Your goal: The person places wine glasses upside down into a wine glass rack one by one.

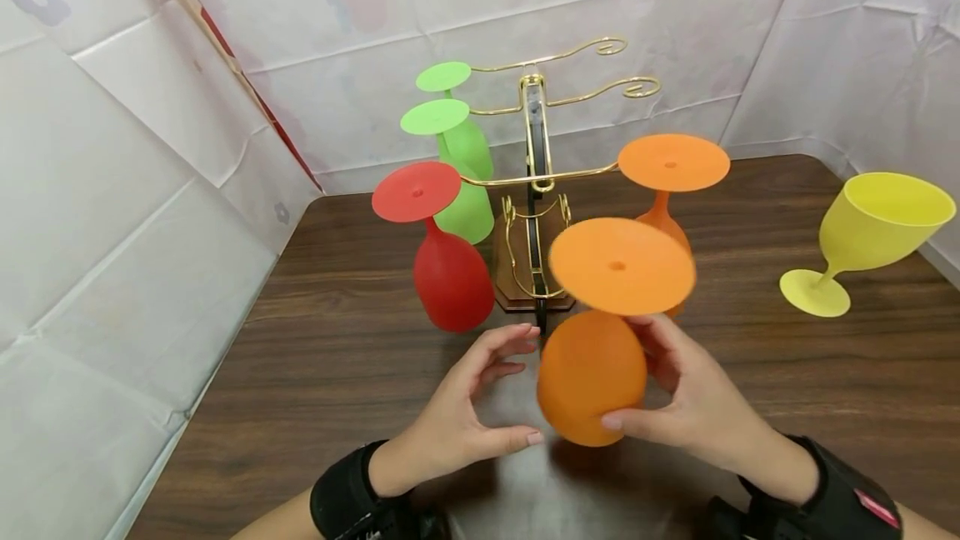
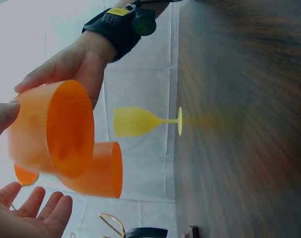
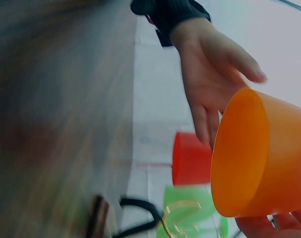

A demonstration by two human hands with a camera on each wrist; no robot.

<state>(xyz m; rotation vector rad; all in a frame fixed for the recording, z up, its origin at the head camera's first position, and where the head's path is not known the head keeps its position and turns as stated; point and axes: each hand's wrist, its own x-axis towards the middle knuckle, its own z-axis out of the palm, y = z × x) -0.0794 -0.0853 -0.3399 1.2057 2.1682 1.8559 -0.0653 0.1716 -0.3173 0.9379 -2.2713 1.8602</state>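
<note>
My right hand (image 1: 701,398) grips the bowl of an orange plastic goblet (image 1: 592,377), which is upside down, its round foot up and its mouth toward the table. The left hand (image 1: 457,415) is on the other side of the bowl, thumb and fingers spread and apart from it. In the right wrist view, the left palm (image 3: 207,74) faces the goblet. Just beyond is a gold wire glass rack (image 1: 538,177). Another orange goblet (image 1: 672,163) hangs by its foot from its right arm, partly hidden by the held one.
A red goblet (image 1: 453,282) hangs upside down at the rack's front left, with two green goblets (image 1: 474,219) behind it. At the right, a yellow goblet (image 1: 873,227) stands upright on the dark wooden table (image 1: 322,373). Pale fabric (image 1: 480,7) surrounds the table.
</note>
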